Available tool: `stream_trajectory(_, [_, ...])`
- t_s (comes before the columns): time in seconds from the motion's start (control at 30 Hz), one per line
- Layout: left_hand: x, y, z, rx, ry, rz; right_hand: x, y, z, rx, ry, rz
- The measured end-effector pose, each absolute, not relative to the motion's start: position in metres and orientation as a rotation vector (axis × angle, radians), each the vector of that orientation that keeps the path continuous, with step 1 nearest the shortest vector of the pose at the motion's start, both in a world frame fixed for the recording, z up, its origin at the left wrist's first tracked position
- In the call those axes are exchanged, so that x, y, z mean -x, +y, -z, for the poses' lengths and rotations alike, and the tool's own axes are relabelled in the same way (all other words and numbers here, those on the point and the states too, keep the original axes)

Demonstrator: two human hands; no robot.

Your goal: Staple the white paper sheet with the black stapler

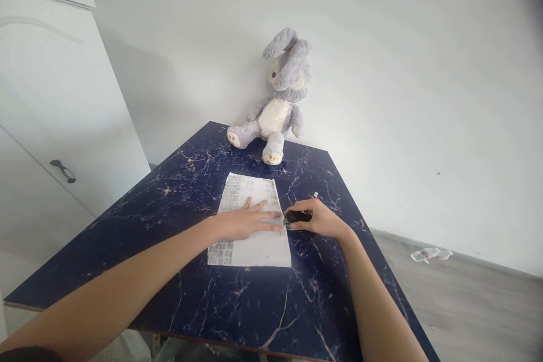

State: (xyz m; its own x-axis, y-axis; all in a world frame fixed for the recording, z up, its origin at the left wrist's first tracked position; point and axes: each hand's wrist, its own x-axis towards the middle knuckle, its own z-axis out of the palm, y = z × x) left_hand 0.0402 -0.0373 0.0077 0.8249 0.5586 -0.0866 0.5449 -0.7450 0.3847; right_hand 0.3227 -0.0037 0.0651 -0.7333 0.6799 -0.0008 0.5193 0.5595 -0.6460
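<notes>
Left hand (241,223), fingers spread, should pin the white rectangular printed paper (262,252) flat; right hand (326,218), pinching a small black device (300,216) (perhaps a stapler), should stay square.

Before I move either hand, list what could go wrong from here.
Your left hand lies flat on the paper sheets with its fingertips very near the dark object at the right edge, so a finger might get pinched or bumped.

If the left hand lifts, the sheets could slide or skew when the dark object is moved.

The small pale item just beyond your right hand could be knocked.
</notes>
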Motion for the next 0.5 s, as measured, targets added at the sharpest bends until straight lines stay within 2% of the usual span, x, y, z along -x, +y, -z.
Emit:
stream_trajectory(0.33, [-0.04, -0.039, -0.012, -2.598, 0.815, -0.004, -0.308, -0.006, -0.057, 1.047, -2.461, -0.845])
stream_trajectory(0.5, [-0.039, -0.039, -0.012, -2.606, 0.818, -0.001, -0.282, -0.01, -0.038, 1.549, -2.424, -0.348])
